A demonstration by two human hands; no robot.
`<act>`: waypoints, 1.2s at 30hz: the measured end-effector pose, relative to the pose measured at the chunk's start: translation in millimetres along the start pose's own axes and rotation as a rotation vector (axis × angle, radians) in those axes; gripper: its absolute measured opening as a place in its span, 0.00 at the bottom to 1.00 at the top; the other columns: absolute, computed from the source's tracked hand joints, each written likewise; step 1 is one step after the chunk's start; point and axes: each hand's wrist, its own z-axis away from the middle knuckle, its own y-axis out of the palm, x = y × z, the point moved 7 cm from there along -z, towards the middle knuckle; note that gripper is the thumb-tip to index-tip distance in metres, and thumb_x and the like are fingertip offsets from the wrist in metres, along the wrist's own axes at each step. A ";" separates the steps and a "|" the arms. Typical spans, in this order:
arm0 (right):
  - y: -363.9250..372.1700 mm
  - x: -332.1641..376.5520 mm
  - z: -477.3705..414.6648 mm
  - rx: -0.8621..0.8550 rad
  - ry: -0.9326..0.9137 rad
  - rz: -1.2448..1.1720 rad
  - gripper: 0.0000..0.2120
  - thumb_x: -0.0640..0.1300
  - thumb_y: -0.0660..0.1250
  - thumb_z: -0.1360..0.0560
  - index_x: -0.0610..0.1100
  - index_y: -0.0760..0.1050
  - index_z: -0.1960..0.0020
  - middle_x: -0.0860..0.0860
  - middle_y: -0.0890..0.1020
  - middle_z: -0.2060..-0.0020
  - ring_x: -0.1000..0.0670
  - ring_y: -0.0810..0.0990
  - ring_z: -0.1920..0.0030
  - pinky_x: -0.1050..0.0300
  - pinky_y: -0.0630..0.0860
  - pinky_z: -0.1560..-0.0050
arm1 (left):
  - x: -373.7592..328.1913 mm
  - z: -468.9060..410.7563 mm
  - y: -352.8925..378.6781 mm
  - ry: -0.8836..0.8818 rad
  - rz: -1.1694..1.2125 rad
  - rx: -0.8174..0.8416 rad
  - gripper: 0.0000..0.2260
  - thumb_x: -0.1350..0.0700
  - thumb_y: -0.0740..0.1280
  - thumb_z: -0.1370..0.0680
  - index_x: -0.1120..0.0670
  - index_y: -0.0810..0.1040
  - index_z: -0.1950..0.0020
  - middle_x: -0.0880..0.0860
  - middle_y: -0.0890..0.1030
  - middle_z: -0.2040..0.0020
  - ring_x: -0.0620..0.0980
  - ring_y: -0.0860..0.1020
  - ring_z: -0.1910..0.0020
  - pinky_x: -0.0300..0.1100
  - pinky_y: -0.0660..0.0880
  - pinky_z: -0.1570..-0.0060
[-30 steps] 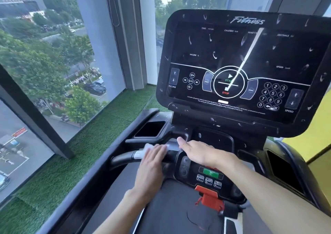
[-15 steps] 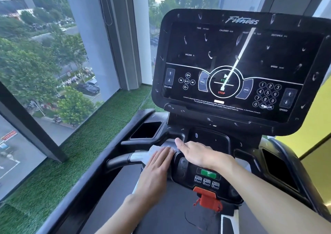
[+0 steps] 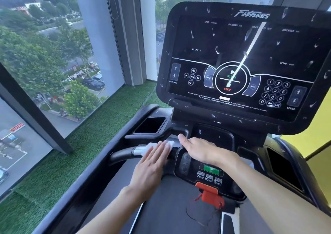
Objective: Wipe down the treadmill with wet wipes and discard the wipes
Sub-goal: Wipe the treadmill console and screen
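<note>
- Step in hand: wiping the front handlebar [image 3: 121, 153] of the treadmill [image 3: 100, 176]. Discarding is not yet begun, I judge; the wipe is in use.
- Wet wipe [image 3: 151, 145]: bunched white, lying on the handlebar's left half, over the silver sensor sleeve [image 3: 138, 150] and just beside the centre control pod [image 3: 211, 173]. Most of it is hidden under my palm.
- Left hand [image 3: 152, 164]: fingers [image 3: 162, 150] straight and close together, laid flat over the wipe and pressing it onto the bar. No curl round it, no pinch.
- Right hand [image 3: 198, 147]: palm down, fingers extended, resting on the top edge of the control pod. It holds nothing; it looks like a brace.
- Console screen [image 3: 250, 63] above carries drop-shaped marks; moisture or dirt, I cannot tell.
- Next move, as I judge it: slide the wipe outward along the bar toward its left end, keeping pressure flat, or wrap the fingers round so the underside gets cleaned too.
- Caution: the red safety clip [image 3: 209, 195] hangs at the pod's near edge, close under my right forearm; easy to snag.
</note>
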 end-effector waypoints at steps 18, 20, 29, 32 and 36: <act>-1.8 1.0 1.1 -0.017 -0.011 -0.002 0.27 0.70 0.37 0.21 0.54 0.60 0.67 0.53 0.74 0.58 0.43 0.75 0.43 0.47 0.65 0.37 | -9.3 -33.4 -5.1 -0.011 0.098 0.008 0.25 0.64 0.57 0.29 0.55 0.74 0.32 0.50 0.76 0.36 0.51 0.72 0.38 0.46 0.63 0.29; -1.0 -0.1 0.4 -0.011 -0.021 -0.010 0.28 0.69 0.37 0.21 0.53 0.60 0.68 0.55 0.71 0.64 0.45 0.73 0.49 0.47 0.66 0.39 | 2.9 -21.7 -6.1 -0.064 0.063 -0.004 0.28 0.63 0.55 0.28 0.54 0.70 0.28 0.50 0.74 0.32 0.51 0.71 0.32 0.45 0.57 0.26; -0.2 -1.7 -2.4 -0.011 -0.053 0.025 0.33 0.69 0.36 0.21 0.47 0.66 0.64 0.54 0.74 0.65 0.46 0.75 0.52 0.49 0.66 0.46 | -22.1 10.1 6.7 -0.014 0.136 -0.034 0.44 0.77 0.60 0.35 0.59 0.54 0.20 0.52 0.52 0.18 0.52 0.53 0.20 0.47 0.51 0.23; 1.0 -2.3 -2.0 -0.005 -0.057 0.022 0.33 0.69 0.36 0.21 0.46 0.66 0.63 0.53 0.76 0.64 0.46 0.76 0.52 0.49 0.65 0.45 | 9.8 20.1 6.9 -0.130 0.080 -0.045 0.38 0.71 0.54 0.28 0.56 0.50 0.19 0.50 0.49 0.18 0.50 0.52 0.20 0.47 0.50 0.23; 0.7 -1.0 -2.4 -0.019 -0.059 0.027 0.33 0.69 0.37 0.21 0.46 0.67 0.63 0.54 0.76 0.64 0.46 0.76 0.52 0.49 0.65 0.45 | -2.7 7.3 6.5 -0.146 0.162 -0.036 0.31 0.68 0.50 0.25 0.57 0.56 0.20 0.52 0.56 0.19 0.48 0.52 0.20 0.44 0.48 0.22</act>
